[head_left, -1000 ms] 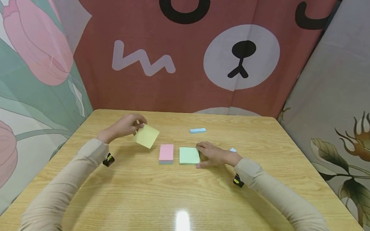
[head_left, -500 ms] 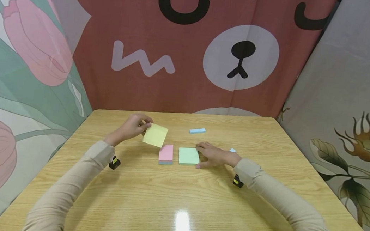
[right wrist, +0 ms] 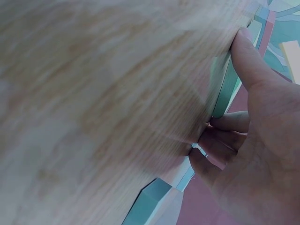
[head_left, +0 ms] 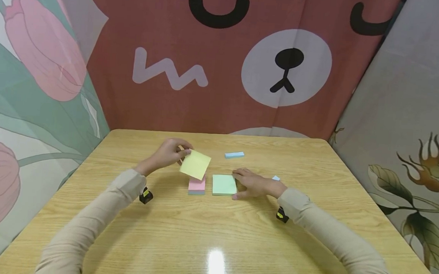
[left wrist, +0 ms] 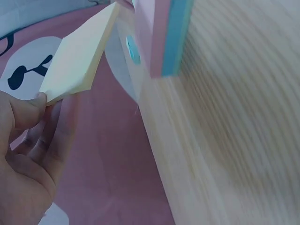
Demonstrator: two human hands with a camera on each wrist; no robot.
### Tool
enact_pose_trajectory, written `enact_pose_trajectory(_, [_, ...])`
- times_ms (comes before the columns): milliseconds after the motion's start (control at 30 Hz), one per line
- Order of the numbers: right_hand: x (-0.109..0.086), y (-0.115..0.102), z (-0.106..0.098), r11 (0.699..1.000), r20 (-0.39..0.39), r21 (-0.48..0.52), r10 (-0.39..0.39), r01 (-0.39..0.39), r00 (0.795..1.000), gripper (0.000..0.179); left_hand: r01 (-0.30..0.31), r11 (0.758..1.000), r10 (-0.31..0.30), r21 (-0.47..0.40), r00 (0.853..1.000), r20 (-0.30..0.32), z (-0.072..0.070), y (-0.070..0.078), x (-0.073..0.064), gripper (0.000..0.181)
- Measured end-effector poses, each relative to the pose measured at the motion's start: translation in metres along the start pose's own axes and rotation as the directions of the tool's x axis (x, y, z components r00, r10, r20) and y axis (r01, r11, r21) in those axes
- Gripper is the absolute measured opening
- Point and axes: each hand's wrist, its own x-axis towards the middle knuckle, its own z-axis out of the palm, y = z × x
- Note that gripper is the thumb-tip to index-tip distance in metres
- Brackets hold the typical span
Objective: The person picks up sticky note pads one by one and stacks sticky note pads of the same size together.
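In the head view my left hand [head_left: 169,154] pinches a yellow sticky note pad [head_left: 196,165] by a corner, tilted above the table. The left wrist view shows the thumb on one face of the yellow pad [left wrist: 77,56] and fingers behind it. Below it lies a pink-topped pad stack [head_left: 196,186] with a blue layer underneath, partly covered by the yellow pad. Beside it lies a green sticky note pad [head_left: 224,185]. My right hand [head_left: 253,184] holds this pad at its right edge, thumb at the near corner and index finger at the far corner.
A narrow light-blue pad [head_left: 234,155] lies farther back on the wooden table [head_left: 182,243]. Another small blue piece [head_left: 276,178] shows behind the right wrist, mostly hidden. Printed cloths [head_left: 161,108] hang behind the table and at both sides.
My left hand has carried the yellow pad rightward until it overlaps the pink-topped stack in the head view. The right hand and the green pad have stayed in place.
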Motion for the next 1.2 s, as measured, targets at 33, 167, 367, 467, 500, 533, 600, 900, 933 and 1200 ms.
enact_pose_trajectory(33, [0.0,0.0,0.0,1.0,-0.002,0.002,0.0,0.0,1.0,0.092,0.002,1.0,-0.002,-0.027,1.0,0.002,0.002,0.001,0.001,0.019])
enact_pose_trajectory(167, [-0.001,0.001,0.0,1.0,-0.004,-0.001,0.002,-0.002,1.0,0.092,0.011,0.993,-0.01,-0.121,1.0,0.008,0.012,0.004,0.006,0.02])
enact_pose_trajectory(367, [0.001,0.002,0.001,1.0,-0.001,-0.013,0.004,-0.004,1.0,0.091,0.045,0.982,-0.042,-0.181,0.999,0.024,0.025,0.003,0.011,0.02])
enact_pose_trajectory(467, [0.002,0.002,0.002,1.0,-0.003,-0.015,0.001,-0.001,1.0,0.091,0.062,0.979,-0.054,-0.194,0.998,0.046,0.032,0.003,0.013,0.021])
enact_pose_trajectory(500, [0.002,0.003,0.002,1.0,-0.004,-0.015,0.001,-0.001,1.0,0.091,0.066,0.978,-0.057,-0.196,0.997,0.053,0.034,0.002,0.014,0.021])
enact_pose_trajectory(533, [0.002,0.003,0.002,1.0,-0.006,-0.013,0.0,0.0,1.0,0.091,0.07,0.978,-0.06,-0.194,0.996,0.06,0.036,0.002,0.015,0.021])
enact_pose_trajectory(600, [0.003,0.004,0.003,1.0,-0.006,-0.015,0.001,-0.001,1.0,0.091,0.068,0.98,-0.056,-0.185,0.996,0.07,0.039,0.002,0.016,0.022])
enact_pose_trajectory(900, [0.002,0.005,0.003,1.0,-0.013,0.007,0.003,-0.003,1.0,0.091,0.086,0.977,-0.066,-0.195,0.992,0.112,0.054,0.004,0.02,0.022])
enact_pose_trajectory(933, [0.002,0.004,0.003,1.0,-0.013,0.003,0.005,-0.005,1.0,0.091,0.089,0.976,-0.067,-0.199,0.991,0.117,0.056,0.004,0.02,0.022])
enact_pose_trajectory(1200, [0.004,0.005,0.004,1.0,-0.027,0.017,-0.009,0.009,1.0,0.091,0.116,0.966,-0.082,-0.23,0.985,0.152,0.069,0.006,0.019,0.025])
